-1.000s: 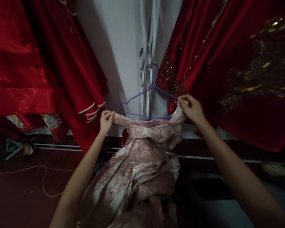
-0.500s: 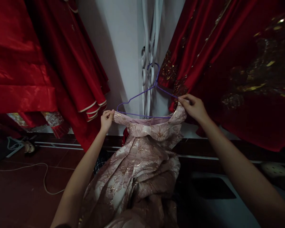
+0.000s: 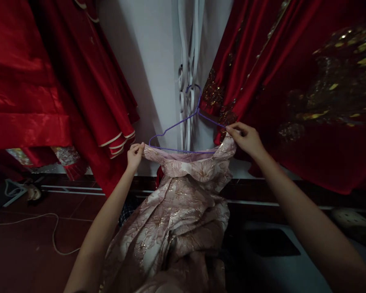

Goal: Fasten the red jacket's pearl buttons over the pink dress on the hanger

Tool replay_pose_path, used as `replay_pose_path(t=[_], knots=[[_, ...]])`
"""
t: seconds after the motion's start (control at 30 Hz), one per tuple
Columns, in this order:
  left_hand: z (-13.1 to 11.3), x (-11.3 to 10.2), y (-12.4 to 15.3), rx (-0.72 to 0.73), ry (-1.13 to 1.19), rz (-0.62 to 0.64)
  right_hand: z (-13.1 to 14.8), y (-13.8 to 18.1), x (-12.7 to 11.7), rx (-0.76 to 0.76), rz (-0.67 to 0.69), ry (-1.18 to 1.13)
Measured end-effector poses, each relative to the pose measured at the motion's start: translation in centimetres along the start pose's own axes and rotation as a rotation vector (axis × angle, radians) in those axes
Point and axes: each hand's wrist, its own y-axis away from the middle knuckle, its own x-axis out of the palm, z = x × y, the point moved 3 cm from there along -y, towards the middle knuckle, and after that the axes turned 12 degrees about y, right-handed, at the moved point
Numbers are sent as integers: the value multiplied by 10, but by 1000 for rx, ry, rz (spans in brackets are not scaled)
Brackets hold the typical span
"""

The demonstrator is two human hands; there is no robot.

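A pale pink dress (image 3: 183, 195) with a shiny floral pattern spreads below my hands, its skirt bunched toward me. My left hand (image 3: 135, 156) pinches the dress's left shoulder strap. The right shoulder strap is pinched between the thumb and fingers of my right hand (image 3: 245, 139), which is a little higher. A purple hanger (image 3: 173, 127) sits at the neckline, its right arm reaching my right fingertips and its left end just beside my left fingers. The hanger's hook is up against a white scrolled metal stand (image 3: 186, 77).
Red garments hang on the left (image 3: 100, 93) and, with gold sequins, on the right (image 3: 262, 81). Behind is a pale wall (image 3: 146, 49). A thin cable (image 3: 55, 232) and a pair of shoes (image 3: 33, 193) lie on the floor at left. A dark rectangle (image 3: 271, 242) rests on a pale surface at lower right.
The view has shifted slightly, so the hands, dress and hanger appear a little farther left. Both hands keep the same grip on the straps.
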Motion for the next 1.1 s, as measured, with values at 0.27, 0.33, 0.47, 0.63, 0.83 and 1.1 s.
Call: replay_pose_path(t=[0.27, 0.33, 0.47, 0.63, 0.83, 1.1], knots=[[-7, 5, -9, 16, -57, 9, -2, -1, 0, 4, 23, -12], [-11, 11, -16, 35, -68, 37, -1, -1, -1, 8, 21, 3], [-16, 18, -23, 46, -59, 57, 0, -1, -4, -1, 14, 12], [-7, 7, -11, 14, -42, 2, 2, -1, -4, 7, 12, 7], [-3, 0, -4, -20, -26, -10, 3, 0, -5, 31, 14, 30], [-2, 0, -6, 24, -30, 3, 0, -2, -5, 21, 16, -3]])
